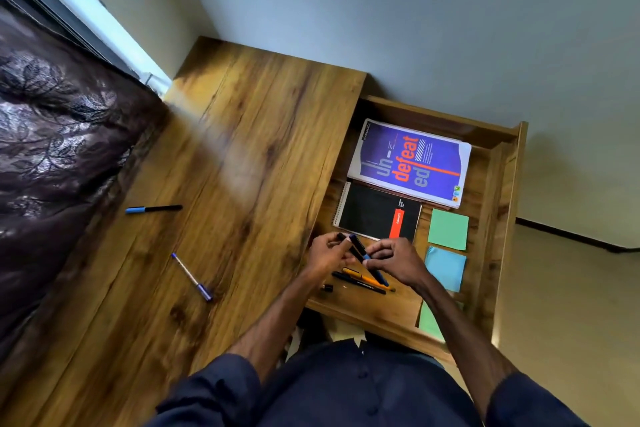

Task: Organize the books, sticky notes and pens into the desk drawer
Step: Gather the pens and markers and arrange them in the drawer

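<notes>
The open wooden drawer [491,204] holds a purple book [410,163], a black spiral notebook [375,213], a green sticky pad [448,229], a blue sticky pad [445,267] and another green pad [431,322] near the front. Over the drawer's front left, my left hand [325,255] and my right hand [391,258] both grip dark pens [356,246] with blue ends. Under my hands an orange pen [360,276] and a black pen [360,284] lie on the drawer floor. Two pens remain on the desk: a black one with a blue cap [152,209] and a silver-blue one [192,277].
The wooden desk top [242,166] stretches left of the drawer. A dark patterned bedspread [59,149] borders the desk on the left. A small black cap [327,287] lies by the drawer's left wall. Pale wall and floor lie to the right.
</notes>
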`<control>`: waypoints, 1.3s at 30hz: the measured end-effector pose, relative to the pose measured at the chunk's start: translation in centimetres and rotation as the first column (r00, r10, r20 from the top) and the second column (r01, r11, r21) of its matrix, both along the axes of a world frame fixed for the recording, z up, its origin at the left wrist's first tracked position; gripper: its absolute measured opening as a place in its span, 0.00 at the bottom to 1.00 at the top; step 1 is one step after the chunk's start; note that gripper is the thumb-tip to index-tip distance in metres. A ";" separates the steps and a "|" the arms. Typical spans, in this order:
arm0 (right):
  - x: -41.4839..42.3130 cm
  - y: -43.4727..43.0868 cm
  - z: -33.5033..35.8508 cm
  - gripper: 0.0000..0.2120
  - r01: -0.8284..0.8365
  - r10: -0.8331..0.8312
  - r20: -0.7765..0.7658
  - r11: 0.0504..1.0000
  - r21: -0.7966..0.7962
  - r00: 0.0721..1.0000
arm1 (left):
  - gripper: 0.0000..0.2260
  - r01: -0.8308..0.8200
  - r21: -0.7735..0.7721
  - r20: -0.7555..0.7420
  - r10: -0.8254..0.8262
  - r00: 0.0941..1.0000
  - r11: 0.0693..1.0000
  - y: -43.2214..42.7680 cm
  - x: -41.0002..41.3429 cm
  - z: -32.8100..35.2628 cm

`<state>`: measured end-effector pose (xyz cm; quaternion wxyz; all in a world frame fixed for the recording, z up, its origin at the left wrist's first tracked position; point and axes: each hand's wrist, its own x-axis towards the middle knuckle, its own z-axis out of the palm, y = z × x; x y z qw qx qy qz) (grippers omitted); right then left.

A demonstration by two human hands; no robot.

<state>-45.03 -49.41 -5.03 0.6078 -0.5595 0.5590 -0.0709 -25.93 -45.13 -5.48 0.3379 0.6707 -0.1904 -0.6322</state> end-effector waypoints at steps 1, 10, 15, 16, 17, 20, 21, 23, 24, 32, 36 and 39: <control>-0.1 -0.1 -0.2 0.13 -0.003 0.003 -0.006 1.000 0.000 1.000 | 0.08 0.005 0.005 -0.005 -0.005 1.000 1.000 0.0 0.0 -0.1; -1.7 0.5 -3.8 0.10 -0.044 0.011 -0.236 0.990 -0.134 0.972 | 0.09 0.250 0.090 0.452 -0.263 0.852 0.964 -0.3 0.0 -2.5; -2.1 1.6 -6.1 0.07 -0.132 0.051 -0.401 0.975 -0.177 0.915 | 0.07 0.342 0.149 0.550 -0.365 0.751 0.928 -0.3 -0.1 -2.3; -2.0 1.8 -6.4 0.07 -0.155 0.069 -0.417 0.972 -0.177 0.906 | 0.07 0.346 0.150 0.549 -0.369 0.750 0.926 -0.2 -0.2 -2.2; -1.9 2.0 -6.8 0.07 -0.179 0.088 -0.431 0.968 -0.176 0.898 | 0.07 0.348 0.152 0.549 -0.372 0.749 0.925 0.0 -0.2 -2.1; -1.5 2.7 -7.5 0.07 -0.240 0.132 -0.468 0.954 -0.179 0.874 | 0.06 0.324 0.155 0.556 -0.354 0.753 0.933 0.5 -0.2 -2.2; -1.3 2.8 -7.4 0.08 -0.258 0.140 -0.478 0.947 -0.189 0.867 | 0.06 0.318 0.156 0.557 -0.349 0.754 0.935 0.7 -0.1 -2.2; -1.1 2.9 -7.4 0.09 -0.282 0.148 -0.491 0.936 -0.211 0.859 | 0.06 0.319 0.157 0.549 -0.351 0.758 0.935 1.0 0.1 -2.2; -1.0 2.9 -7.5 0.10 -0.294 0.157 -0.493 0.931 -0.214 0.856 | 0.05 0.319 0.158 0.540 -0.352 0.765 0.935 1.3 0.2 -2.2; -1.1 3.0 -7.7 0.12 -0.369 0.210 -0.531 0.905 -0.213 0.821 | 0.05 0.278 0.160 0.520 -0.320 0.792 0.947 2.4 0.8 -2.2; -1.6 2.9 -7.6 0.11 -0.388 0.230 -0.538 0.900 -0.199 0.811 | 0.05 0.290 0.163 0.500 -0.332 0.800 0.943 2.5 0.5 -2.0; -2.0 3.1 -7.8 0.10 -0.379 0.229 -0.539 0.906 -0.186 0.811 | 0.04 0.301 0.163 0.489 -0.342 0.802 0.940 2.7 0.5 -2.2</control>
